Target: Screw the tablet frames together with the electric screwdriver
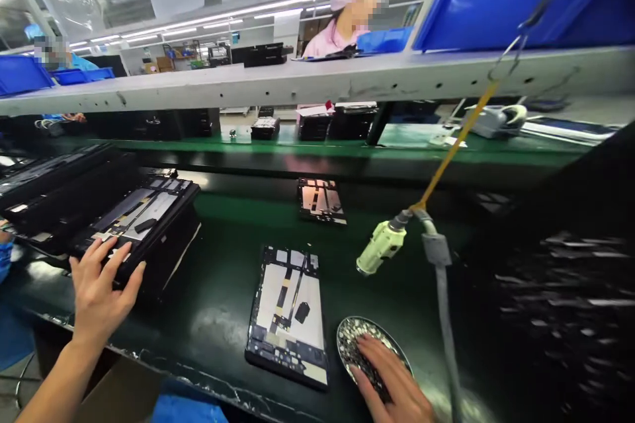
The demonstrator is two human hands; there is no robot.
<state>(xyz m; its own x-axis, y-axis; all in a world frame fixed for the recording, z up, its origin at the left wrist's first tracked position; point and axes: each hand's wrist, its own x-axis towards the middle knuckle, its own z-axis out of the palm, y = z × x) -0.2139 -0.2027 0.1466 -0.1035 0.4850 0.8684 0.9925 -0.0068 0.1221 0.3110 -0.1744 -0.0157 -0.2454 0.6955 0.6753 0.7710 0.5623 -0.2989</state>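
Left hand (102, 291) rests spread, fingers open, gripping nothing, on the top tablet (141, 218) of a stack at the counter (218, 337) edge. Right hand (391, 380) dips loosely curled fingers into a dish of screws (354, 337); whether any are pinched cannot be told. An open tablet (290, 310) lies between the hands. Risks: a push could slide the stack; screws could spill onto the exposed board; the hanging screwdriver (381, 248) could swing into it.

Open tablet (289, 312) flat on bench between hands. Left hand (102, 291) on tablet stack (136, 225). Right hand (391, 380) in screw dish (350, 337); hanging screwdriver (381, 246) just beyond; second tablet (321, 200) farther back.
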